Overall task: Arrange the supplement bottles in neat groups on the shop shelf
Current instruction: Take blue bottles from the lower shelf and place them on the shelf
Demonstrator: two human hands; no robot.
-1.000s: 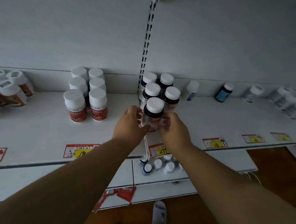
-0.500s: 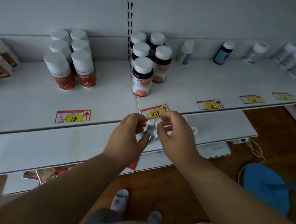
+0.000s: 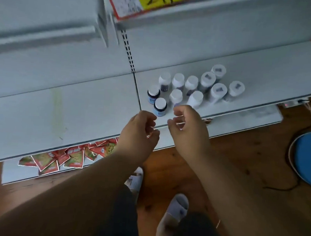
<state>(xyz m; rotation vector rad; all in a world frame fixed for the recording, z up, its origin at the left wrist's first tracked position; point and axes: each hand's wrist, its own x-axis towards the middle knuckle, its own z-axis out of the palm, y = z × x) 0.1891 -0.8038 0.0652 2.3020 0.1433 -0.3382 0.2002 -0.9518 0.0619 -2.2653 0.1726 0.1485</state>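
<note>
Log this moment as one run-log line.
left hand: empty | right hand: empty | both near front dark bottle | lower shelf: bottles ungrouped

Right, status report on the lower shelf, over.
Left hand and right hand empty, fingers loosely curled, short of the bottles. Bottles upright, loosely clustered on lower shelf. Nothing between hands and bottles.

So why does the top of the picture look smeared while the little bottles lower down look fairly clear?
Head view: the price tag and the upper shelf edge are streaked by motion blur; the white-capped bottles on the lower shelf are softer than sharp but readable; light is dim and flat, no glare; both hands show clearly; wide-angle lens bends the shelf lines.
</note>
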